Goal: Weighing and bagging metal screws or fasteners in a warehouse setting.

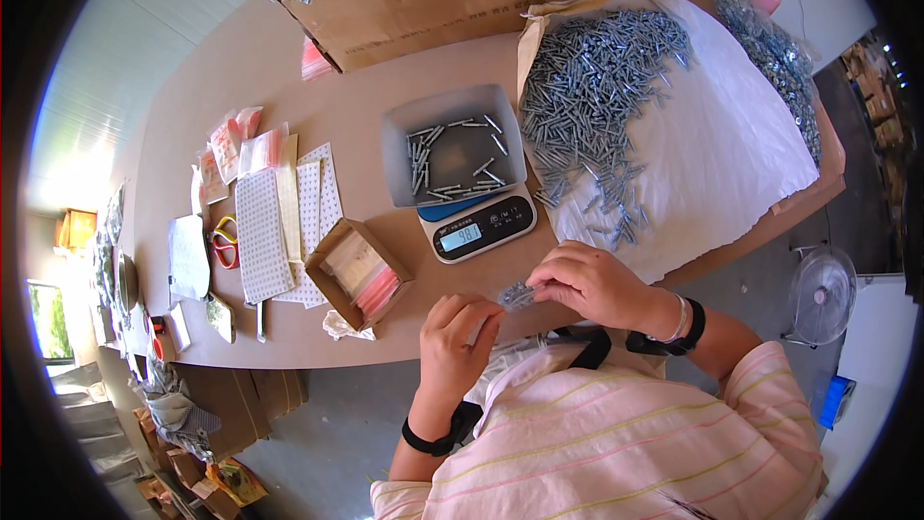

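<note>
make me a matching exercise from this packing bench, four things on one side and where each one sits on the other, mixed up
Things:
1. grey weighing tray
2. small bag of screws
3. scissors
4. big loose heap of screws

Places:
A. on the white sheet at the right
B. among the label sheets at the left
C. on top of the digital scale
D. between the left hand and the right hand

Pairs: 1-C, 2-D, 3-B, 4-A
</note>
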`<state>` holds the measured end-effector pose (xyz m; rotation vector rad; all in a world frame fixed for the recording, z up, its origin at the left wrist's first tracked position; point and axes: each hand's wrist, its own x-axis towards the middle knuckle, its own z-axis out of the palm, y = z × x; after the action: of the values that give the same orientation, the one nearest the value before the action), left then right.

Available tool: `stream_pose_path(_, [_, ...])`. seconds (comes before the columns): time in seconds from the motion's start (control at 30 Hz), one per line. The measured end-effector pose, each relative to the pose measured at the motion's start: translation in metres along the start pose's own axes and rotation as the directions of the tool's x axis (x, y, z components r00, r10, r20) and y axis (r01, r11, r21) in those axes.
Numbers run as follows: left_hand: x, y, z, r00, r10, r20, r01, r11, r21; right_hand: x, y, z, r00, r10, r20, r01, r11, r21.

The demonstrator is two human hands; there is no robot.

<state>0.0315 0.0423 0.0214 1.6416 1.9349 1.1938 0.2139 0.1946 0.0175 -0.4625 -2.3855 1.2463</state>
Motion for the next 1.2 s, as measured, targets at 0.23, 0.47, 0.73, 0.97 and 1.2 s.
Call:
stream_pose_path(0.23, [0.004, -0.008, 0.005, 0.99, 0.142, 0.007, -0.142, 0.987, 0.074, 0.002, 0.005, -0.002, 0.985, -0.162, 0.063, 0.168, 0.979, -0.117])
stream_pose_path(0.47, [0.002, 0.0, 0.009, 0.986, 0.151, 0.069, -0.156, 0.985, 0.069, 0.004, 0.003, 0.01, 0.951, -0.273, 0.143, 0.291, 0.949, -0.123])
stream_pose_path(0.73, [-0.004, 0.003, -0.006, 0.966, 0.255, 0.047, -0.26, 0.949, 0.179, 0.021, -0.019, 0.002, 0.95, -0.238, 0.199, 0.255, 0.965, -0.064])
stream_pose_path(0.97, [-0.005, -0.02, -0.074, 0.947, 0.019, -0.32, 0.085, 0.947, 0.309, 0.163, -0.078, -0.091, 0.977, -0.215, -0.004, 0.208, 0.947, -0.244])
stream_pose_path(1.2, [0.011, -0.049, -0.1, 0.942, -0.148, -0.3, 0.249, 0.909, 0.333, 0.34, -0.12, -0.161, 0.554, -0.666, -0.5, 0.543, 0.744, -0.389])
